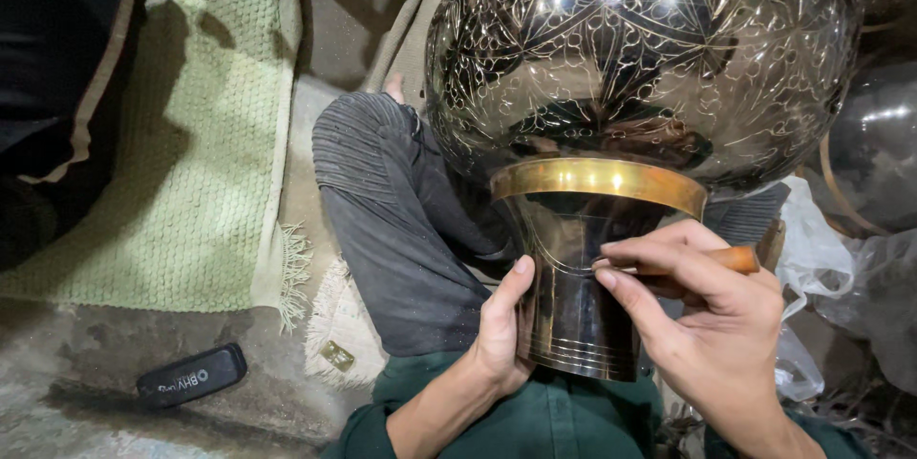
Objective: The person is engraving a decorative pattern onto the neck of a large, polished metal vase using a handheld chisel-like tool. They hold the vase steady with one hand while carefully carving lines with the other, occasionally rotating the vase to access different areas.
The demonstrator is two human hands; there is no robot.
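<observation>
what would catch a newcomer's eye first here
A big shiny metal vase, its round body covered in engraved flower patterns, fills the upper right, with a brass band around its neck. Below it, the left hand steadies the neck while the right hand presses a wooden-handled tool against it. A green mat lies left.

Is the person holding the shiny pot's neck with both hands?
No: only the left hand grips the neck of the engraved metal vessel, while the right hand holds a wooden-handled tool against it.
</observation>
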